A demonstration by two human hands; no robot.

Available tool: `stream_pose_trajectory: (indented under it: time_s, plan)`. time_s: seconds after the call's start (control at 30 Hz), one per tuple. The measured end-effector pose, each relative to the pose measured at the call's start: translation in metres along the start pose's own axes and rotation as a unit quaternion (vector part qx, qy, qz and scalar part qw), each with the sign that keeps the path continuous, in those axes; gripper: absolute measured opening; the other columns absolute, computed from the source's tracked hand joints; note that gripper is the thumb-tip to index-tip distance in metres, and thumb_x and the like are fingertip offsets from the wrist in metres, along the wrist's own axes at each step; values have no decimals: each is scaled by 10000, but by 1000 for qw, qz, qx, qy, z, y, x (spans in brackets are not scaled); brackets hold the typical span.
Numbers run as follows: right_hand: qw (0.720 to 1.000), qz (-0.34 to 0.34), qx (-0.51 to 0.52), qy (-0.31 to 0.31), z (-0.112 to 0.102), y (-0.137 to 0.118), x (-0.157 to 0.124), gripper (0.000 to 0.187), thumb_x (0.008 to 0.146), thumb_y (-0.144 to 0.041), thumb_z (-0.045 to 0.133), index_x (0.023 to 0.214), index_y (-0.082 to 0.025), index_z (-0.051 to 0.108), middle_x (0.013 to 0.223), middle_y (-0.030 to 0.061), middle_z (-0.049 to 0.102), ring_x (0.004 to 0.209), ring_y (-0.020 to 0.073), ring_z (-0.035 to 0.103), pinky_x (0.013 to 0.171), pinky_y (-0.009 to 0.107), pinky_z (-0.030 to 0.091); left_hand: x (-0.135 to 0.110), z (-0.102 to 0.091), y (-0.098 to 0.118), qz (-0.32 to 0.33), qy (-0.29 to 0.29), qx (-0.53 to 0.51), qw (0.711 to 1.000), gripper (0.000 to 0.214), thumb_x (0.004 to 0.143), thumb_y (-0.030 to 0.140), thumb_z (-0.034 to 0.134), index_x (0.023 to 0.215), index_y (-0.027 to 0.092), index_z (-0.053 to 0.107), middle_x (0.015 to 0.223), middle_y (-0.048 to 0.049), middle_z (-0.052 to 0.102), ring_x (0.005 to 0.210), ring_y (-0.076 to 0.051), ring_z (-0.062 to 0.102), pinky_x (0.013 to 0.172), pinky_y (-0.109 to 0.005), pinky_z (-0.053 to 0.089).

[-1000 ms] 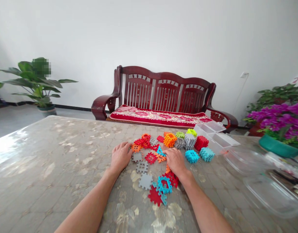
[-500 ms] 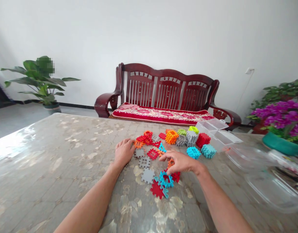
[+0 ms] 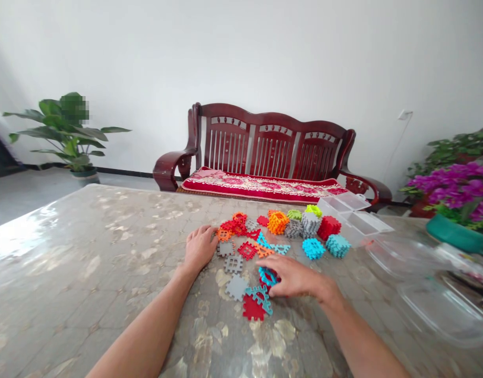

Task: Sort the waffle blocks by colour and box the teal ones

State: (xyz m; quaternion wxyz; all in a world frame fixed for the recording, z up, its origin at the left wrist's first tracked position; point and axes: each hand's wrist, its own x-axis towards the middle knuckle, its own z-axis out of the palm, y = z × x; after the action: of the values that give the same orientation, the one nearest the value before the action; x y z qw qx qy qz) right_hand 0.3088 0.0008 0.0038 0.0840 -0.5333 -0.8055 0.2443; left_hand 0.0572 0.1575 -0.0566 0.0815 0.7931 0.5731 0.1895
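Flat toothed plastic tiles in red, orange, grey and blue lie scattered in a pile (image 3: 247, 251) on the marbled table (image 3: 87, 262). Behind the pile stand several assembled cubes: orange (image 3: 277, 222), grey (image 3: 310, 223), red (image 3: 328, 227) and two blue (image 3: 314, 248). My left hand (image 3: 199, 248) rests flat on the table at the pile's left edge, fingers loosely curled and touching a grey tile (image 3: 224, 248). My right hand (image 3: 292, 276) lies low over the near tiles, its fingers closed on a blue tile (image 3: 266, 275). A red tile (image 3: 252, 308) and a grey tile (image 3: 236, 287) lie just in front.
A clear compartment box (image 3: 354, 218) stands open at the back right, with clear lids or trays (image 3: 442, 310) nearer the right edge. A teal pot of purple flowers (image 3: 458, 210) sits at far right. Beyond the table are a red wooden bench (image 3: 265, 157) and a potted plant (image 3: 68, 136).
My right hand has drawn back from the middle of the pile toward me and settled on the near blue tile. The left hand has stayed put.
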Motion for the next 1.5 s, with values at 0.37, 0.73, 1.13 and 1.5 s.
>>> stream_pose_trajectory:
  time_s: [0.37, 0.73, 1.13, 1.5]
  plan:
    - [940, 183, 217, 189, 8, 35, 23, 297, 809, -265, 530, 1003, -193, 744, 867, 2, 745, 631, 154, 642, 595, 258, 511, 0, 0, 0, 1, 2, -6, 1000, 383, 927, 324, 446, 1247, 300, 656, 1390, -47, 615, 1286, -256, 543, 1107, -438, 373]
    - [926, 193, -11, 323, 10, 67, 24, 526, 758, -212, 643, 1282, -165, 654, 1299, 125, 659, 1214, 261, 596, 1084, 408, 431, -1, -3, 1, 4, -3, 1, 1000, 390, 927, 311, 426, 1240, 293, 658, 1404, -53, 604, 1282, -252, 549, 1100, -440, 383]
    - [913, 225, -151, 306, 16, 35, 40, 388, 887, -355, 618, 1229, -178, 667, 1242, 126, 679, 1161, 282, 579, 1024, 382, 414, -1, -5, 3, 7, -4, 9, 1000, 396, 938, 318, 410, 1242, 281, 662, 1388, -71, 617, 1281, -253, 550, 1094, -436, 386]
    - [903, 280, -136, 295, 19, 32, 42, 361, 840, -216, 595, 1192, -218, 670, 1167, 71, 726, 1066, 249, 619, 924, 331, 425, -1, -3, 2, 3, 0, 5, 1000, 406, 934, 321, 412, 1255, 286, 658, 1392, -69, 613, 1280, -264, 551, 1098, -449, 384]
